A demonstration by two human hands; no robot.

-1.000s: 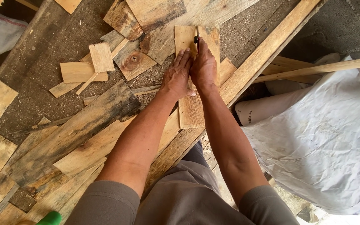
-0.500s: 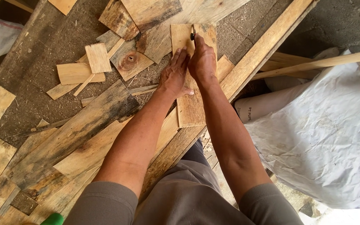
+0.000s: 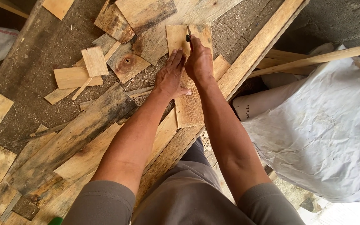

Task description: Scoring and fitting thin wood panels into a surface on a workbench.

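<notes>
A long pale rectangular wooden board (image 3: 188, 83) lies flat on the rough dark tabletop (image 3: 42, 46), its far end pointing away from the person and its near end close to the tabletop's raised wooden edge rail (image 3: 255, 52). The left hand (image 3: 171, 77) rests palm-down on the board's left side, its fingers (image 3: 176, 58) stretched out flat and close together, pressing the wood rather than gripping it; the thumb sticks out to the right across the board. The right hand (image 3: 198, 62) sits just beside it on the board's right half, its fingers curled tight around a thin dark pencil-like tool (image 3: 188, 35). The tool's tip touches the board near its far end, just ahead of the left fingertips.

Left of the board, small pale offcuts of wood (image 3: 92, 62) lie scattered, along with a knotted square scrap of plank (image 3: 126, 62). A long weathered grey plank (image 3: 76, 137) runs diagonally under the left forearm. Beyond the tabletop's edge on the right, a crumpled white plastic sack (image 3: 321, 133) lies on the ground, with a pale round wooden pole (image 3: 313, 58) crossing above it.
</notes>
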